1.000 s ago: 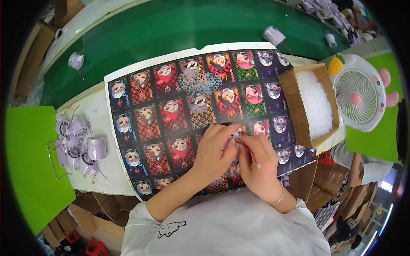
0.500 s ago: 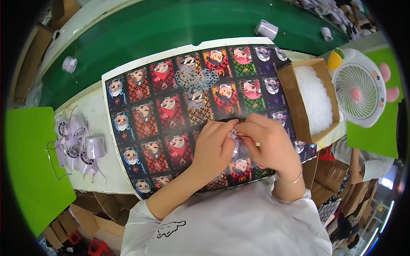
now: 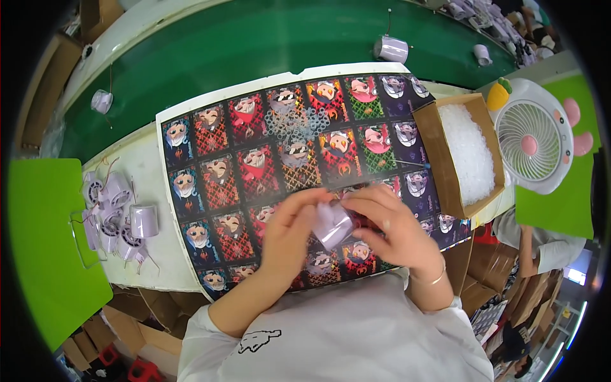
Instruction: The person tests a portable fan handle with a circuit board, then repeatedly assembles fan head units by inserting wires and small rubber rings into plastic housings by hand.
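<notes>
A glossy lilac plastic cylinder (image 3: 333,225) is held low over the printed sheet, close to my body. My left hand (image 3: 287,230) wraps round its left side, partly blurred. My right hand (image 3: 400,230) is curled at its upper right, fingertips on the cylinder. A bit of dark wire shows between the right fingers; the rest is hidden. Beneath both hands lies the dark sheet (image 3: 219,167) printed with rows of cartoon character cards. Farther out on it sits a pile of small greyish rings (image 3: 296,123).
At right stand a cardboard box (image 3: 453,159) of clear plastic bits and a white fan (image 3: 533,137). Several lilac motor parts (image 3: 113,210) lie at left. A green belt (image 3: 254,41) carries more cylinders. A thin rod (image 3: 414,163) lies on the sheet near the box.
The cylinder has tilted and come out from under my hands into plain view. My left hand has moved left and down. The red wire and white plug no longer show at my right hand.
</notes>
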Demonstrator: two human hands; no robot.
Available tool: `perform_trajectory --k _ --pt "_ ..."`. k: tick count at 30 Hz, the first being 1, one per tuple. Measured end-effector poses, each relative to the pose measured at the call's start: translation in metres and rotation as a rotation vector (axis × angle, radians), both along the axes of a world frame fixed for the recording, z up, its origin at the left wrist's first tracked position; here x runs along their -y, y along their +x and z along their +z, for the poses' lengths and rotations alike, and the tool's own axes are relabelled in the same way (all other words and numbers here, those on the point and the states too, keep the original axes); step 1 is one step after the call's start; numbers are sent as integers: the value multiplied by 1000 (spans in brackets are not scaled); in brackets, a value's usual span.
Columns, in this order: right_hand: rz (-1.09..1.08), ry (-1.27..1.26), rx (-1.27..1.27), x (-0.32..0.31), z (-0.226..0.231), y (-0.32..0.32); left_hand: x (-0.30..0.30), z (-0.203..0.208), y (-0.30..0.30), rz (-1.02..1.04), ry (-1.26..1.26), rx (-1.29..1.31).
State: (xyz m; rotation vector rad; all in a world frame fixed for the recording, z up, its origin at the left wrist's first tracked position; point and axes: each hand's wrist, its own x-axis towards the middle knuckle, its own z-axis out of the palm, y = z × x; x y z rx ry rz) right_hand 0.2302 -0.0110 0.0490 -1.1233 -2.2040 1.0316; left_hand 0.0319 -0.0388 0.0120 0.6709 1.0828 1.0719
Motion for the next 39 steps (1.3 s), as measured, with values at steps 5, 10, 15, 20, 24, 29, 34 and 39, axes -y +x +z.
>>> perform_trajectory --k 5,10,15,20,24,29,34,39 --pt "-65 149 55 -60 -19 -31 21 1 -19 143 176 240" --pt "-25 448 280 -84 -48 -65 17 14 -18 -27 558 -394" --pt "-2 614 465 -83 -49 -72 5 23 -9 -60 846 -530" --pt "-25 476 91 -81 -23 -51 -6 35 -2 -93 999 -520" --pt "-192 270 -318 -39 42 -16 -14 38 2 -61 1018 -566" --pt "-111 437 -120 1 64 -17 -21 43 12 -103 1067 -688" --pt "-185 434 -67 8 67 -16 -24 40 15 -135 1137 -815" --pt "-211 208 19 11 75 -9 -20 34 18 -97 1268 -846"
